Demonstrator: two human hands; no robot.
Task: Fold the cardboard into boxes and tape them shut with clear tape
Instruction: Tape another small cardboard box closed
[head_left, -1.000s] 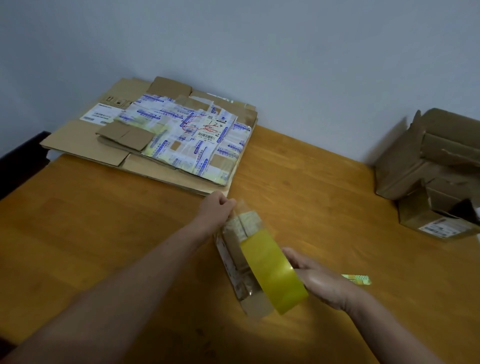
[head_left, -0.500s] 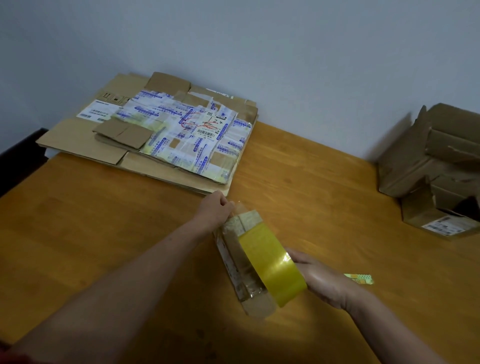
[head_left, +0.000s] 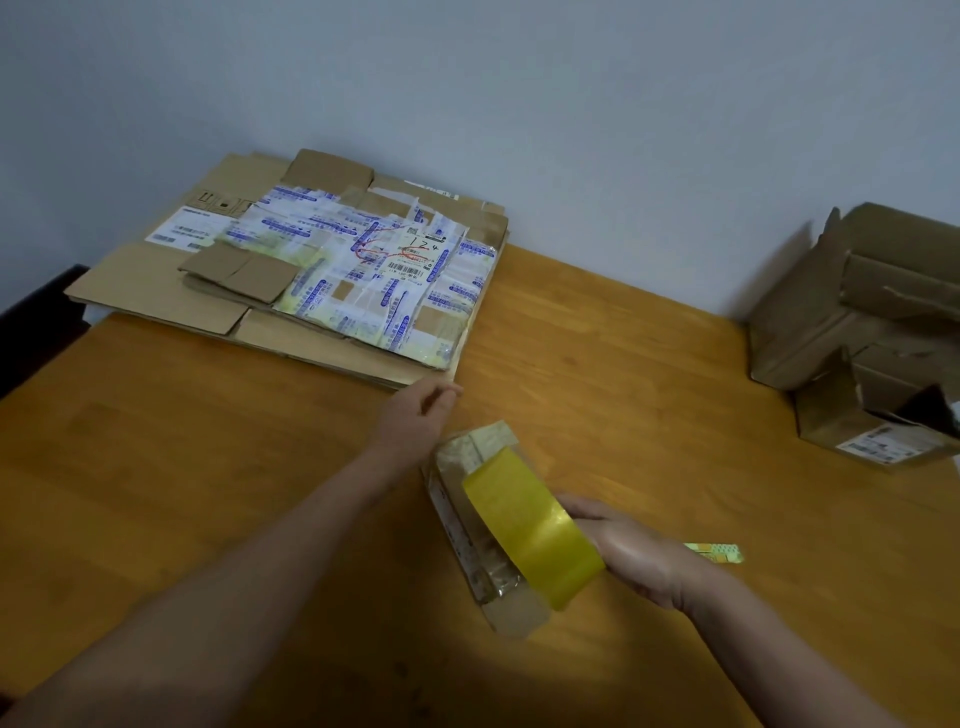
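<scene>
Head view: right hand (head_left: 639, 553) grips a yellow tape roll (head_left: 535, 525) on a small box (head_left: 467, 462); left hand (head_left: 418, 418) hovers, fingers curled, grip unclear

Flattened cardboard stack (head_left: 322, 348) sat at the tabletop's (head_left: 208, 467) far left corner; opened boxes (head_left: 831, 322) crowded the far right edge; small box (head_left: 467, 525) lay front-centre, tape roll (head_left: 530, 525) against it; paper strip (head_left: 719, 552) further right.

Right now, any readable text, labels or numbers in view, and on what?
"124": handwritten on the white barcode label atop the flattened cardboard stack.
Too blurred: blue print on the taped sheet.
Too small to read: left shipping label, small box label, green strip.
No print visible: tape roll in the right hand.
</scene>
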